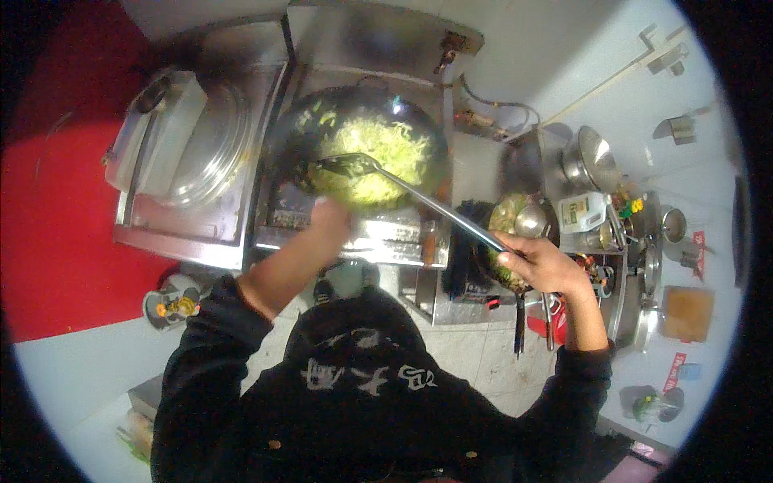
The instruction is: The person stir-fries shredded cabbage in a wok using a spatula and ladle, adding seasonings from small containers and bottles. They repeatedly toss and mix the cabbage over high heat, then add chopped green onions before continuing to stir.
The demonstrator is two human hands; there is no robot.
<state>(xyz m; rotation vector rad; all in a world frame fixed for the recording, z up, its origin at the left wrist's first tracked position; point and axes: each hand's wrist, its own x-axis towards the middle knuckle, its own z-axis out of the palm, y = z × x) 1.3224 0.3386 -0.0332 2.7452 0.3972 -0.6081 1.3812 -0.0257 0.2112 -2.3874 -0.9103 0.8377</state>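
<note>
My right hand [540, 262] grips the end of a long metal handle on a wok spatula [447, 211]. The spatula's dark blade rests in shredded pale-green vegetable, which looks like cabbage [383, 142], heaped inside a large dark wok [287, 142]. Motion blurs my left hand [331, 220], which is at the near-left rim of the wok. Whether its fingers are closed on the rim or on something else is hidden. The wok sits in a steel stove [392, 238] directly in front of me.
On the right, a smaller pan [498, 208] holds food and a ladle [532, 220]. Beyond it stand a white jug [583, 211] and a metal bowl [589, 158]. To the left, a translucent plastic container [178, 127] sits over a round metal lid [226, 160]. Wall pipes hold a tap [448, 51].
</note>
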